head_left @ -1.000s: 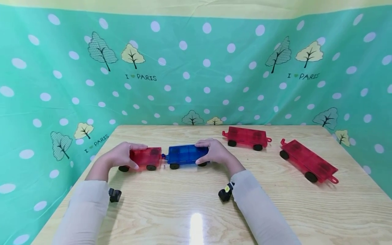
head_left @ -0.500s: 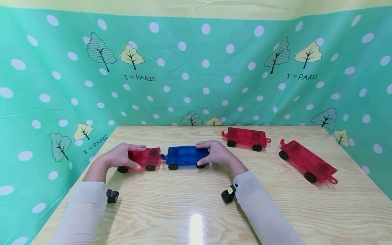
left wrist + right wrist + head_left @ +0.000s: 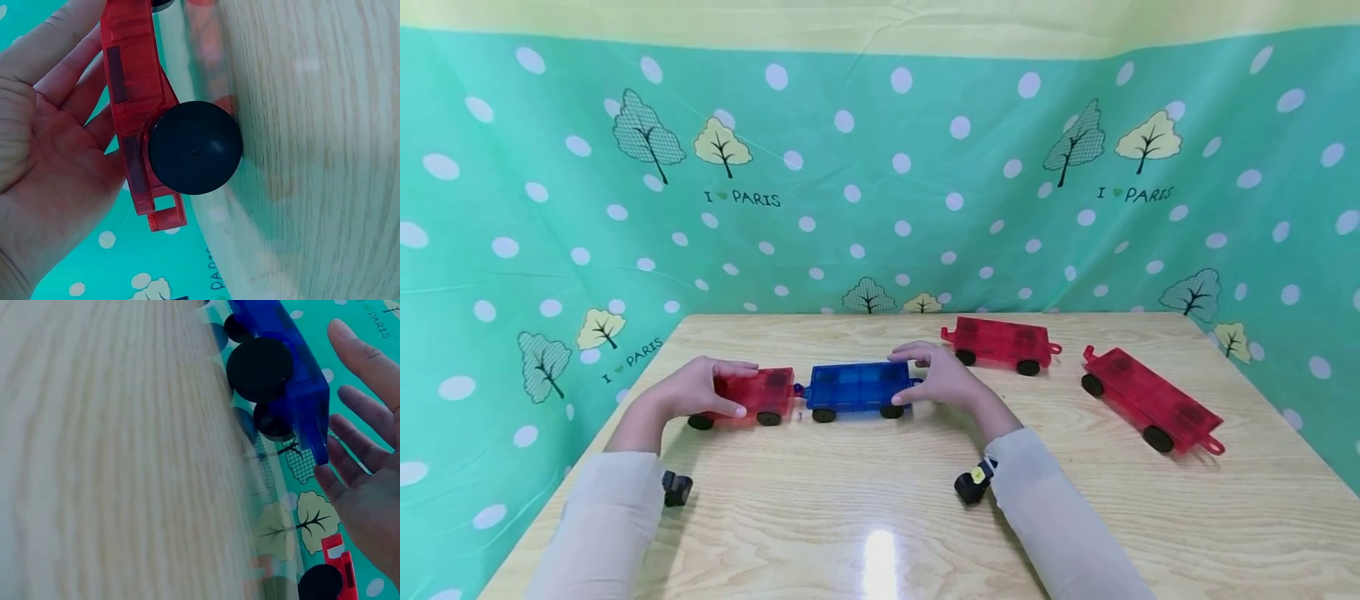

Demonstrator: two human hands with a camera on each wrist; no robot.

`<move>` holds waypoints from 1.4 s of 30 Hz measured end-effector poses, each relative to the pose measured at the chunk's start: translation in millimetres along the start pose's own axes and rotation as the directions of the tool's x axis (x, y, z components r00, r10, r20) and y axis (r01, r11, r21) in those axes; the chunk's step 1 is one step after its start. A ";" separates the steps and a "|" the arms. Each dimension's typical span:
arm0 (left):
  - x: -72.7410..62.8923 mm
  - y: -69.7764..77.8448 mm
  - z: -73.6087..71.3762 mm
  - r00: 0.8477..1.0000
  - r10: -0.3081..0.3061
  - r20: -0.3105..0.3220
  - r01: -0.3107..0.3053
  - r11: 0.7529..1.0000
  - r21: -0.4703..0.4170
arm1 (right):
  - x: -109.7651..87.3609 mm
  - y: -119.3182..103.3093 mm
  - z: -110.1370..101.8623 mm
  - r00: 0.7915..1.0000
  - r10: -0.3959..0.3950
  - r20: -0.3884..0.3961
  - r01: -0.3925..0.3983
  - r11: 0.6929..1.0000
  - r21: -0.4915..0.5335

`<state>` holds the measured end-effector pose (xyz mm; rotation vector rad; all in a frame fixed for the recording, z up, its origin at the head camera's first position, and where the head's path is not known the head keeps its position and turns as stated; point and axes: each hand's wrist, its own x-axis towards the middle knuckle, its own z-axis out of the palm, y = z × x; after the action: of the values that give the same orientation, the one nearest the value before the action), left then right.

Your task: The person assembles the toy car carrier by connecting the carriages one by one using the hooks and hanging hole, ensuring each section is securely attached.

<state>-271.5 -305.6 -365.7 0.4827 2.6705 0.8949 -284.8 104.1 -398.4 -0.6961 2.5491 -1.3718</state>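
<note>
On the wooden table two translucent toy train cars stand end to end, a red car (image 3: 767, 383) on the left and a blue car (image 3: 850, 387) on the right. Hook and loop meet between them at the coupling (image 3: 800, 390). My left hand (image 3: 692, 387) grips the red car's left end, thumb along the near side and fingers over the far side, hiding that end. In the left wrist view a black wheel (image 3: 195, 148) hangs below the red body (image 3: 134, 69). My right hand (image 3: 375, 469) is spread beside the blue car's right end (image 3: 306, 381), its fingers apart from the body.
Another red car (image 3: 1002, 342) stands at the back, right of centre. A further red car (image 3: 1153, 396) stands slanted on the right. Behind the table (image 3: 805, 517) hangs a green dotted cloth (image 3: 865, 167). A black wrist camera (image 3: 973, 482) sits below my right hand.
My right hand has loosened from the blue car and drawn slightly right, baring its right end. My left hand keeps its hold on the red car. The head view has tilted up slightly.
</note>
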 end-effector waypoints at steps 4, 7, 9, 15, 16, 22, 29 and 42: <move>-0.3 -2.5 1.1 1.000 -0.006 -0.003 0.006 1.000 -0.020 | -4.8 1.3 -2.5 0.999 -0.034 -0.043 0.036 0.998 0.048; -0.5 -4.8 2.0 1.000 -0.011 -0.006 0.010 0.999 -0.034 | -8.5 2.5 -5.4 0.996 -0.058 -0.073 0.065 0.993 0.096; -0.5 -6.2 2.4 1.000 -0.010 -0.005 0.010 0.999 -0.040 | -11.1 3.4 -7.5 0.993 -0.075 -0.092 0.087 0.987 0.133; -0.2 -8.1 1.0 1.000 -0.015 -0.005 0.015 0.999 -0.031 | -18.5 4.2 -13.8 0.983 -0.124 -0.133 0.149 0.970 0.192; -0.2 -8.2 0.6 1.000 -0.016 -0.004 0.016 1.000 -0.024 | -19.4 4.0 -15.0 0.981 -0.131 -0.140 0.157 0.969 0.193; 0.8 -8.5 -0.7 1.000 -0.018 -0.008 0.018 1.000 0.003 | -24.9 0.0 -24.8 0.975 -0.146 -0.170 0.174 0.971 0.162; -0.9 -7.9 -0.8 1.000 -0.022 -0.007 0.022 1.000 0.002 | -44.6 -24.7 -40.2 0.977 -0.110 -0.182 0.133 0.984 0.117; -0.8 -7.8 0.2 1.000 -0.017 -0.007 0.017 1.000 0.001 | -50.3 1.7 -66.3 0.979 -0.018 -0.204 0.040 0.994 0.104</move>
<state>-272.4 -311.6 -370.5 0.4574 2.6776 0.8917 -264.7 178.1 -366.0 -0.6049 2.5992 -1.6553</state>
